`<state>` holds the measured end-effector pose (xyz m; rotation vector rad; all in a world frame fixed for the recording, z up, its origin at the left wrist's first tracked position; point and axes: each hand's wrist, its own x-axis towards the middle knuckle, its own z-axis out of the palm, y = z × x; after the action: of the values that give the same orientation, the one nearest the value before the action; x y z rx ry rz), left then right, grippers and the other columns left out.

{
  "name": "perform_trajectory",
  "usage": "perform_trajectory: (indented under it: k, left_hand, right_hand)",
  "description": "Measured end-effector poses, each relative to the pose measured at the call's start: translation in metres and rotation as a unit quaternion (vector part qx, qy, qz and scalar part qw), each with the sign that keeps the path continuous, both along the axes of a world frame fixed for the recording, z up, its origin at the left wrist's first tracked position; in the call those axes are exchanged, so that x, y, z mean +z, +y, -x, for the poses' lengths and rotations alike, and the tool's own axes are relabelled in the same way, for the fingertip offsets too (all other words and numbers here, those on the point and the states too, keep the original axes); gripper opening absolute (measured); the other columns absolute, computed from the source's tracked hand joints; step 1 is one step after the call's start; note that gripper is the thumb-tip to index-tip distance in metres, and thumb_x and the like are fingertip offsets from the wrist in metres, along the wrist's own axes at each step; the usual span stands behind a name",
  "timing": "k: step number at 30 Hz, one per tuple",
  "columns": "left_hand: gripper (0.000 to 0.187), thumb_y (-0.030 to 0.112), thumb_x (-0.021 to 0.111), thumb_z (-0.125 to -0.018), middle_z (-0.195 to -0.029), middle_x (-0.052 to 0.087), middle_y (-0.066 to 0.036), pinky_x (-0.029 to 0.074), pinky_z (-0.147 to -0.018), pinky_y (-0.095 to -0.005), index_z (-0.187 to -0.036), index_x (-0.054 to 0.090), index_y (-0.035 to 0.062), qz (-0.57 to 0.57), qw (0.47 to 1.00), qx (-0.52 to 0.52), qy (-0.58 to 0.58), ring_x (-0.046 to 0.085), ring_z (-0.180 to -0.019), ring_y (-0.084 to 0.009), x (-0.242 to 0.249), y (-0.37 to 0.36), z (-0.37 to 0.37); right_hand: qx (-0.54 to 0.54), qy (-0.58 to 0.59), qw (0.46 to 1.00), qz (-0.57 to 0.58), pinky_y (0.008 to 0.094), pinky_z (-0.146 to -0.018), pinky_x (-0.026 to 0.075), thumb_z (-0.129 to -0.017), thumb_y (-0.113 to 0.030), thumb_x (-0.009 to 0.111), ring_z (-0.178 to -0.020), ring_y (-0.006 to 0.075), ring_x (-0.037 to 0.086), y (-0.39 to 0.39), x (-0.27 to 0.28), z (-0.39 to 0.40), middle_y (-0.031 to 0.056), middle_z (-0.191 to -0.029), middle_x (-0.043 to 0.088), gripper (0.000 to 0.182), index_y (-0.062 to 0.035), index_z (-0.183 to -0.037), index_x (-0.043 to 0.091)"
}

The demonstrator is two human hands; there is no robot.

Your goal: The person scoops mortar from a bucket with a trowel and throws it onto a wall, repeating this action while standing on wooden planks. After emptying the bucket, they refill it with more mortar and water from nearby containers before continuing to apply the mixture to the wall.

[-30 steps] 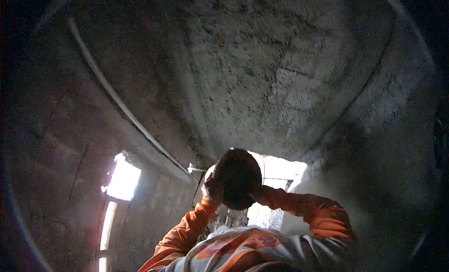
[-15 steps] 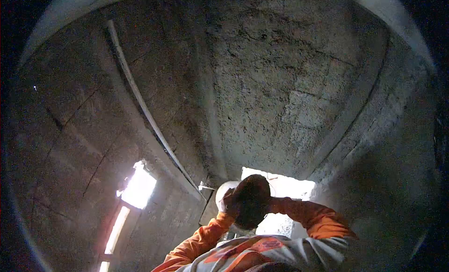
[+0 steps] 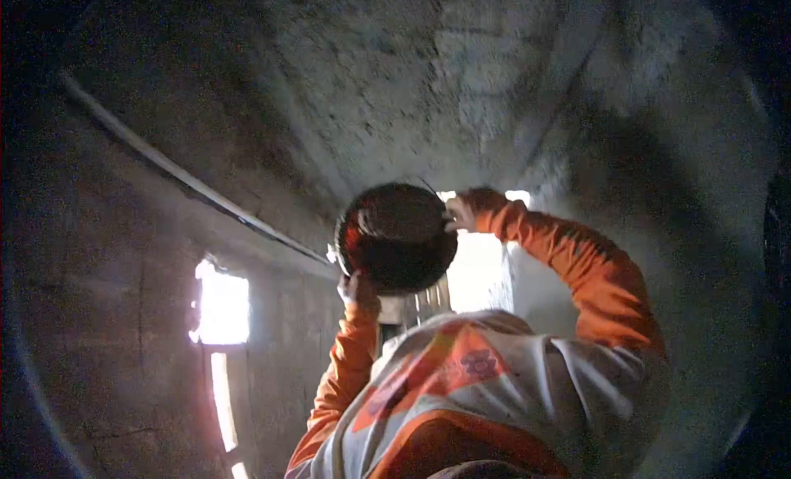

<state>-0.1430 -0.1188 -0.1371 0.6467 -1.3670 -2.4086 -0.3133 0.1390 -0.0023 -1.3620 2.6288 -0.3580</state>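
Observation:
A dark, round container (image 3: 400, 240) with a reddish patch on its left side is held up in front of my chest. My left hand (image 3: 358, 291) grips its lower left edge, the fingers closed on the rim. At the upper right edge, my right hand (image 3: 461, 213) has its fingers on the rim. Both arms wear orange sleeves, bent toward the container. What the container holds, if anything, is too dark to make out.
Rough block walls surround me. A long pale pipe or strip (image 3: 189, 180) runs along the left wall. Bright openings show at the left (image 3: 222, 304) and behind the container (image 3: 479, 273). A narrow lit slit (image 3: 222, 397) lies lower left.
The container has moved up and left in view and now shows its round face more fully. My hands have spread to opposite sides of it, and the view has shifted.

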Motion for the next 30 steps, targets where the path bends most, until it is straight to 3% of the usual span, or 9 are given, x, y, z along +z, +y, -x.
perform_trajectory:
  k: [1, 8, 12, 16, 19, 23, 27, 29, 30]
  left_hand:
    - [0.017, 0.012, 0.053, -0.074, -0.068, 0.050, 0.002, 0.037, -0.049, -0.0204, -0.090, 0.052, 0.0056, 0.024, 0.994, -0.009, 0.108, 0.045, -0.055, -0.0073, 0.016, 0.009, -0.005]
    - [0.019, 0.002, 0.051, -0.068, -0.072, 0.055, -0.003, 0.043, -0.051, -0.0255, -0.086, 0.053, 0.0054, -0.076, 0.990, 0.093, -0.079, 0.051, -0.057, -0.0129, 0.026, 0.019, -0.017]
    - [0.020, 0.002, 0.052, -0.067, -0.071, 0.055, -0.003, 0.043, -0.048, -0.0261, -0.086, 0.053, 0.0061, -0.064, 0.976, 0.140, -0.152, 0.052, -0.056, -0.0142, 0.013, 0.018, -0.031]
    - [0.021, 0.001, 0.052, -0.066, -0.071, 0.055, -0.003, 0.043, -0.048, -0.0254, -0.086, 0.053, 0.0063, -0.061, 0.966, 0.139, -0.210, 0.051, -0.056, -0.0137, -0.002, 0.016, -0.037]
    - [0.022, 0.000, 0.052, -0.064, -0.071, 0.056, -0.002, 0.043, -0.052, -0.0244, -0.085, 0.054, 0.0058, -0.044, 0.961, 0.159, -0.220, 0.051, -0.057, -0.0127, -0.017, 0.011, -0.038]
    - [0.026, 0.000, 0.051, -0.064, -0.073, 0.057, -0.001, 0.042, -0.055, -0.0239, -0.089, 0.056, 0.0044, 0.010, 0.975, 0.122, -0.187, 0.050, -0.058, -0.0111, -0.005, 0.015, -0.012]
    - [0.026, 0.001, 0.049, -0.065, -0.074, 0.057, -0.001, 0.042, -0.054, -0.0237, -0.090, 0.056, 0.0047, 0.030, 0.992, 0.069, -0.103, 0.050, -0.058, -0.0102, 0.014, 0.026, 0.016]
    - [0.016, 0.012, 0.053, -0.071, -0.071, 0.058, -0.005, 0.042, -0.051, -0.0279, -0.085, 0.056, 0.0055, 0.348, 0.935, 0.044, -0.055, 0.052, -0.057, -0.0177, 0.014, 0.029, 0.030]
    - [0.015, 0.016, 0.053, -0.072, -0.070, 0.058, -0.008, 0.043, -0.050, -0.0300, -0.083, 0.056, 0.0056, 0.478, 0.877, 0.045, -0.026, 0.054, -0.058, -0.0217, 0.018, 0.032, 0.036]
  right_hand:
    - [-0.014, -0.005, 1.000, 0.005, 0.0371, -0.060, 0.043, -0.068, -0.033, 0.060, -0.066, 0.0288, 0.056, 0.002, 0.014, -0.003, 0.0122, -0.070, 0.057, 0.031, -0.0056, -0.080, 0.052]
    - [0.112, -0.151, 0.981, 0.043, 0.0321, -0.051, 0.041, -0.070, -0.026, 0.064, -0.055, 0.0211, 0.052, 0.021, 0.072, -0.015, 0.0062, -0.060, 0.053, 0.023, -0.0057, -0.071, 0.052]
    - [0.013, -0.474, 0.858, -0.195, 0.0256, -0.049, 0.044, -0.072, -0.025, 0.062, -0.054, 0.0098, 0.054, 0.017, 0.043, 0.042, 0.0031, -0.064, 0.058, 0.021, -0.0055, -0.080, 0.060]
    - [-0.075, -0.248, 0.956, -0.134, 0.0240, -0.043, 0.037, -0.073, -0.031, 0.059, -0.046, 0.0101, 0.044, 0.078, -0.046, 0.222, 0.0009, -0.056, 0.050, 0.025, -0.0068, -0.072, 0.057]
    - [-0.249, -0.077, 0.928, 0.267, 0.0225, -0.046, 0.035, -0.074, -0.034, 0.059, -0.050, 0.0073, 0.043, 0.062, 0.085, 0.163, -0.0026, -0.058, 0.049, 0.030, -0.0043, -0.073, 0.056]
    - [-0.335, 0.030, 0.902, 0.270, 0.0227, -0.046, 0.035, -0.075, -0.034, 0.058, -0.049, 0.0077, 0.042, 0.075, 0.100, 0.109, -0.0023, -0.056, 0.047, 0.030, -0.0042, -0.075, 0.056]
    - [-0.074, -0.131, 0.982, 0.115, 0.0301, -0.052, 0.038, -0.074, -0.020, 0.053, -0.056, 0.0168, 0.046, 0.069, -0.008, 0.066, 0.0075, -0.063, 0.049, 0.018, -0.0030, -0.080, 0.052]
    - [-0.057, -0.198, 0.954, -0.217, 0.0365, -0.068, 0.044, -0.071, -0.018, 0.053, -0.070, 0.0245, 0.053, 0.039, -0.032, 0.041, 0.0125, -0.081, 0.053, 0.031, -0.0027, -0.098, 0.048]
    - [0.143, -0.043, 0.973, -0.179, 0.0375, -0.073, 0.044, -0.070, -0.018, 0.054, -0.078, 0.0294, 0.055, 0.036, -0.061, 0.038, 0.0187, -0.097, 0.053, 0.035, -0.0035, -0.102, 0.048]
